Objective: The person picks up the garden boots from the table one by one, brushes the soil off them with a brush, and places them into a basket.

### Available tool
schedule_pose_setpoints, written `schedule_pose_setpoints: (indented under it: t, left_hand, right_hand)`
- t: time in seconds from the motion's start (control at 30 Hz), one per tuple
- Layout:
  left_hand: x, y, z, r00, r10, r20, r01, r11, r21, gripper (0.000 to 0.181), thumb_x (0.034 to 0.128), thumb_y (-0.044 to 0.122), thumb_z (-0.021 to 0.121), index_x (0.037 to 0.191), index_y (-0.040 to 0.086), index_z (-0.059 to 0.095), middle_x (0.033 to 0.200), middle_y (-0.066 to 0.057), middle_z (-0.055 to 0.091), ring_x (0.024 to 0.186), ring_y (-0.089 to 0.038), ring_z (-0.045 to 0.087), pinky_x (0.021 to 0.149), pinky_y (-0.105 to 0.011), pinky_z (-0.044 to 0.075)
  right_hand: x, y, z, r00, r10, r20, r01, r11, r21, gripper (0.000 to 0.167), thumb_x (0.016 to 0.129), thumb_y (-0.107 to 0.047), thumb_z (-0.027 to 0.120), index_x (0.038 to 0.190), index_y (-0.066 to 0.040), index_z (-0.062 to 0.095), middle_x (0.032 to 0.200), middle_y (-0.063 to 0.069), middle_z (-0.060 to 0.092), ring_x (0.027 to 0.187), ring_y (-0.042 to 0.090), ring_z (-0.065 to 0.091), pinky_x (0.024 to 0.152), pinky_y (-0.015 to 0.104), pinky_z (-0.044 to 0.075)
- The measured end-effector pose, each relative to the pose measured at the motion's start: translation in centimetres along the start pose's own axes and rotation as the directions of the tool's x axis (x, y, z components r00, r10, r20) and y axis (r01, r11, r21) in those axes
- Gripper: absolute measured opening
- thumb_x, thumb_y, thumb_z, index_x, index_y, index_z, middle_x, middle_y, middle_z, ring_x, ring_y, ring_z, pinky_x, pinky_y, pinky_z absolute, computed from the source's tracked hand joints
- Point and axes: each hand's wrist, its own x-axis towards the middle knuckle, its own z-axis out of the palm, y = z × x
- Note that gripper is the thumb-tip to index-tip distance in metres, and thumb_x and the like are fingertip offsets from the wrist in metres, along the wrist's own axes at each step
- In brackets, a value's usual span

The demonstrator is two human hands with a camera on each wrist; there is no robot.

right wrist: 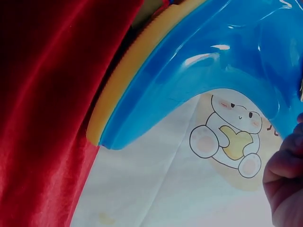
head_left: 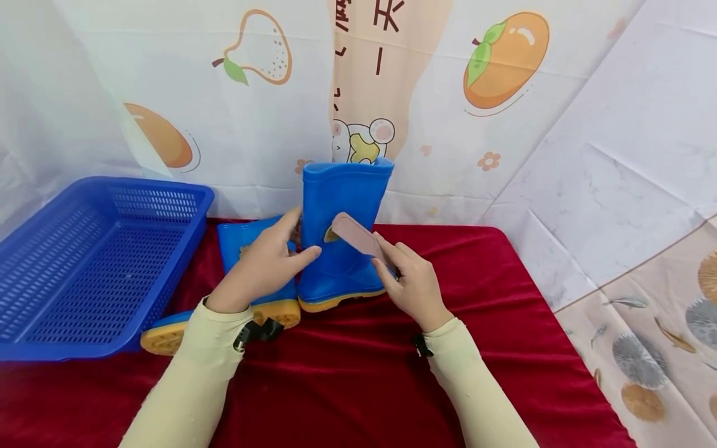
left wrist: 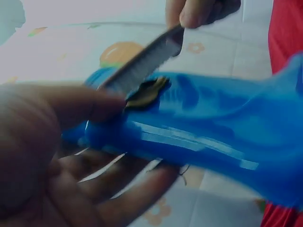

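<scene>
A blue boot (head_left: 343, 196) with a yellow sole stands upright on the red cloth. My left hand (head_left: 260, 270) grips its shaft from the left; in the left wrist view the thumb of that hand (left wrist: 52, 123) lies on the near face and the fingers pass behind. My right hand (head_left: 414, 286) holds a pinkish brush (head_left: 358, 238), its far end over the shaft. Bristles of the brush (left wrist: 142, 68) lie against or just over a dark and gold patch (left wrist: 149, 94). In the right wrist view, part of my right hand (right wrist: 286, 177) shows beside the boot (right wrist: 189, 71).
Another blue boot (head_left: 231, 239) lies on its side behind my left forearm, its yellow sole toward me. A blue perforated basket (head_left: 187, 274) stands at the left. Behind the red cloth (head_left: 476, 280) hangs a white curtain (head_left: 437, 174) with printed fruit.
</scene>
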Motion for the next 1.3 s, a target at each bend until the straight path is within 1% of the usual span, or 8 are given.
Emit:
schedule_pose_setpoints:
  t: [0.13,0.3,0.47,0.6,0.77,0.93,1.07,1.3]
  left_hand:
    - [0.2,0.4,0.8,0.994,0.010,-0.111,-0.016,0.998,-0.056,0.065,0.1035,0.023,0.065,0.158,0.011,0.031,0.138,-0.011,0.064,0.121,-0.026,0.063,0.094,-0.050,0.058]
    - [0.4,0.1,1.2,0.980,0.038,-0.197,-0.044,0.999,-0.024,0.059,0.1041,0.019,0.064,0.155,0.010,0.037,0.138,-0.014,0.063,0.124,-0.028,0.063,0.098,-0.051,0.056]
    - [0.3,-0.6,0.7,0.980,-0.011,-0.200,0.011,1.000,-0.004,0.061,0.1046,0.020,0.063,0.158,0.011,0.034,0.142,-0.018,0.058,0.126,-0.035,0.061,0.099,-0.054,0.055]
    - [0.4,-0.9,0.5,0.981,-0.022,-0.192,0.019,1.000,-0.016,0.062,0.1038,0.021,0.063,0.158,0.011,0.034,0.145,-0.018,0.055,0.127,-0.037,0.061,0.099,-0.055,0.054]
    - [0.5,-0.8,0.7,0.977,0.038,-0.208,-0.039,0.999,0.000,0.056,0.1024,0.021,0.065,0.153,0.012,0.043,0.141,-0.012,0.059,0.125,-0.030,0.060,0.095,-0.053,0.058]
    - [0.5,-0.6,0.7,0.970,0.085,-0.228,-0.080,0.996,0.033,0.050,0.1018,0.021,0.067,0.148,0.012,0.052,0.132,-0.010,0.065,0.118,-0.026,0.063,0.090,-0.052,0.060]
    - [0.5,-0.7,0.6,0.970,0.066,-0.235,-0.059,0.998,0.036,0.051,0.1026,0.023,0.066,0.150,0.011,0.050,0.134,-0.011,0.064,0.120,-0.027,0.062,0.092,-0.052,0.059]
    - [0.6,-0.9,0.4,0.968,-0.003,-0.250,0.013,0.999,0.039,0.055,0.1055,0.026,0.061,0.154,0.007,0.043,0.143,-0.016,0.059,0.127,-0.032,0.060,0.096,-0.053,0.057]
  right_hand:
    - [-0.1,0.1,-0.2,1.000,0.002,0.023,-0.002,1.000,0.005,0.051,0.097,-0.012,0.071,0.146,-0.011,0.060,0.073,0.000,0.050,0.060,0.006,0.034,0.048,0.023,0.033]
    - [0.1,0.1,-0.4,0.999,0.013,0.045,-0.013,1.000,-0.017,0.053,0.098,-0.014,0.071,0.149,-0.011,0.057,0.076,0.000,0.051,0.061,0.007,0.034,0.050,0.024,0.033]
    - [0.4,-0.2,-0.2,0.996,0.002,0.094,0.001,1.000,-0.031,0.052,0.099,-0.016,0.071,0.149,-0.011,0.057,0.075,-0.001,0.048,0.061,0.007,0.034,0.050,0.024,0.034]
    - [0.4,-0.2,-0.3,0.998,-0.018,0.066,0.020,1.000,-0.024,0.052,0.098,-0.014,0.071,0.149,-0.011,0.057,0.077,0.000,0.050,0.062,0.007,0.036,0.050,0.024,0.035]
    - [0.3,-0.2,-0.4,0.998,-0.055,-0.011,0.055,0.998,0.026,0.057,0.095,-0.004,0.063,0.151,-0.008,0.053,0.081,0.004,0.053,0.062,0.008,0.037,0.048,0.024,0.034]
    - [0.4,-0.3,-0.4,0.995,-0.098,-0.027,0.099,0.994,0.035,0.062,0.093,0.002,0.061,0.154,-0.010,0.050,0.086,0.006,0.055,0.058,0.008,0.036,0.047,0.024,0.033]
    - [0.4,-0.3,-0.3,0.994,-0.103,-0.032,0.103,0.994,0.017,0.061,0.093,0.003,0.063,0.151,-0.015,0.054,0.086,0.005,0.057,0.056,0.008,0.033,0.046,0.023,0.030]
    - [0.2,0.1,-0.4,0.998,-0.033,-0.048,0.032,0.999,-0.029,0.055,0.091,0.001,0.063,0.143,-0.017,0.064,0.079,0.002,0.055,0.056,0.007,0.033,0.045,0.022,0.029]
